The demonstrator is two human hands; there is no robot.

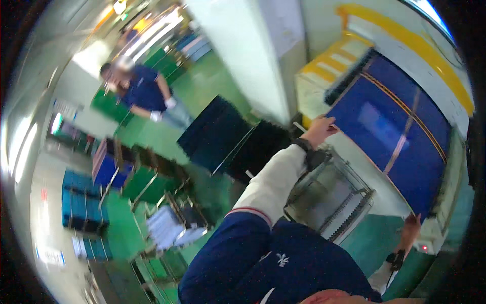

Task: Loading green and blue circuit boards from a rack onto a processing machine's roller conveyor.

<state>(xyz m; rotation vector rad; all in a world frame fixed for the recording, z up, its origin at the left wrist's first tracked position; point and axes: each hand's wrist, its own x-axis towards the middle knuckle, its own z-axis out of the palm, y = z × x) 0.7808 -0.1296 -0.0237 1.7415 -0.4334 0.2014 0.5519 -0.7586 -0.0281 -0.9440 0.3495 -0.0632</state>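
A large flat blue panel (377, 129) with orange-brown lines across it lies over a white machine bed at the right. My left hand (320, 130) is closed on its near left corner, fingers pinching the edge. At the near right corner, my right hand (411, 228) grips the same edge, though its fingers show only in part. Between my body and the machine stands a metal rack (330, 195) with toothed slots along its side.
A yellow-and-white striped block (331, 63) sits beside the panel, near a white pillar (248, 45). Dark stacked panels (215, 134) stand left of my arm. Loaded racks (152, 177) fill the left floor. A co-worker (144, 91) in a navy shirt and white gloves stands farther back.
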